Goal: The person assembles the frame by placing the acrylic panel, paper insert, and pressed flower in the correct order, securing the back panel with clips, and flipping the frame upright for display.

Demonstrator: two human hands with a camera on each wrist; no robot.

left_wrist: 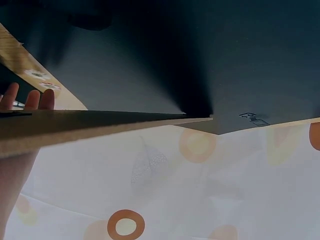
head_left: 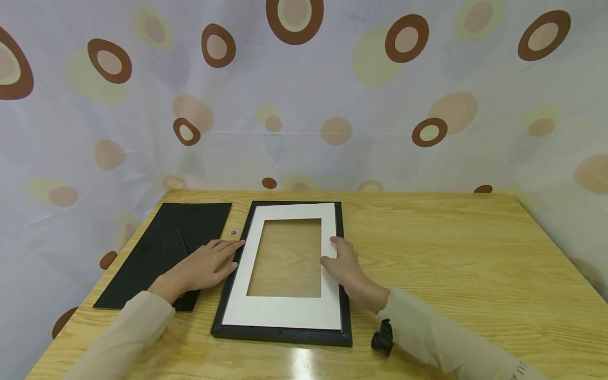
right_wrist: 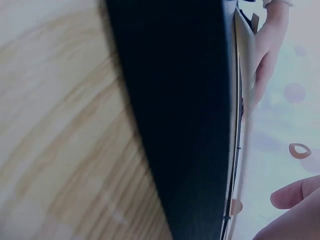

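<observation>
A black picture frame lies flat on the table, with a white picture mat over it. Through the mat's rectangular window the wood grain shows. My left hand is at the frame's left side, its extended fingertips at that edge; part of this hand appears beyond a board edge in the left wrist view. On the mat's right border lies my right hand, thumb and forefinger spread. In the right wrist view, the right hand's fingers appear above the frame's dark side.
A black backing board with a stand leg lies left of the frame, partly under my left forearm. Between board and frame sits a small flower-like piece. The wooden table extends right; a patterned cloth hangs behind it.
</observation>
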